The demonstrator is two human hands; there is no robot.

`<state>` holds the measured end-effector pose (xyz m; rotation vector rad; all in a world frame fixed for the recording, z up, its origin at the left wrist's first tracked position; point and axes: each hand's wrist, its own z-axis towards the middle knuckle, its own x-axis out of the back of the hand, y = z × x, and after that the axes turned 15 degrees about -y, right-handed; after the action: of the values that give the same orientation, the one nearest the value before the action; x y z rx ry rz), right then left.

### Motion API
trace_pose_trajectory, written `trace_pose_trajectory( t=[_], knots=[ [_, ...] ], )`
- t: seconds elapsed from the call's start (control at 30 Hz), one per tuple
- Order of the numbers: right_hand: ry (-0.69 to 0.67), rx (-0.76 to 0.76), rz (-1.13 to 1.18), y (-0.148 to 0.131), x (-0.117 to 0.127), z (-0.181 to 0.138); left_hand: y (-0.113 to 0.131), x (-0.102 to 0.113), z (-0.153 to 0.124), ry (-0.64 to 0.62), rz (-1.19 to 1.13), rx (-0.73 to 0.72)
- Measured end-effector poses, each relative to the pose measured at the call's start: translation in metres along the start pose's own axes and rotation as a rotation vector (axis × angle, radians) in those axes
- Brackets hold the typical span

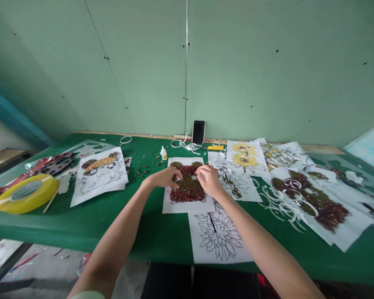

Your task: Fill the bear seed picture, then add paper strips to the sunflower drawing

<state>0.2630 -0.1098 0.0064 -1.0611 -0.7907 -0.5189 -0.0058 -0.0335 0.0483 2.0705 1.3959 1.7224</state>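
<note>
A sheet with a bean-covered animal picture (188, 196) lies in front of me, banded in dark red beans and green ones, with two white oval eye spots. At its left side is my left hand (166, 177), thumb and fingers curved apart around the left eye area, with nothing visible between them. My right hand (209, 179) is over the picture's right edge, its fingers pinched together beside the white right eye (193, 177). Whatever those fingertips may hold is too small to make out. Behind the sheet stands a small white glue bottle (163, 153), with loose beans scattered to its left.
Left are a yellow tape roll (51, 189) and a partly filled hamster drawing (101, 176). A phone (198, 132) leans on the wall near a yellow cutter (215, 148). Flower drawings (220, 236), white paper strips (280, 205) and another bean picture (330, 214) lie right.
</note>
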Motion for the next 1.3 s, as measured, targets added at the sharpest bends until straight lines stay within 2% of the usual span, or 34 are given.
trace_pose_trajectory(
  t=[0.27, 0.47, 0.77, 0.93, 1.17, 1.3],
  knots=[
    [0.167, -0.047, -0.033, 0.003, 0.008, 0.001, 0.004, 0.001, -0.002, -0.012, 0.038, 0.024],
    [0.212, -0.067, -0.056, 0.006, 0.009, 0.001, -0.001, -0.001, -0.001, 0.012, 0.023, 0.051],
    [0.202, -0.067, -0.035, 0.008, 0.008, 0.001, 0.000, -0.002, 0.001, -0.003, 0.039, 0.020],
    [0.193, -0.070, -0.039, 0.011, 0.006, 0.001, 0.000, -0.001, 0.001, 0.029, 0.029, 0.002],
    [0.195, -0.058, -0.019, 0.010, 0.005, 0.001, -0.001, 0.007, -0.002, 0.230, -0.072, -0.023],
    [0.179, -0.057, -0.018, 0.009, 0.006, 0.001, 0.002, 0.005, -0.002, 0.209, -0.038, -0.013]
  ],
)
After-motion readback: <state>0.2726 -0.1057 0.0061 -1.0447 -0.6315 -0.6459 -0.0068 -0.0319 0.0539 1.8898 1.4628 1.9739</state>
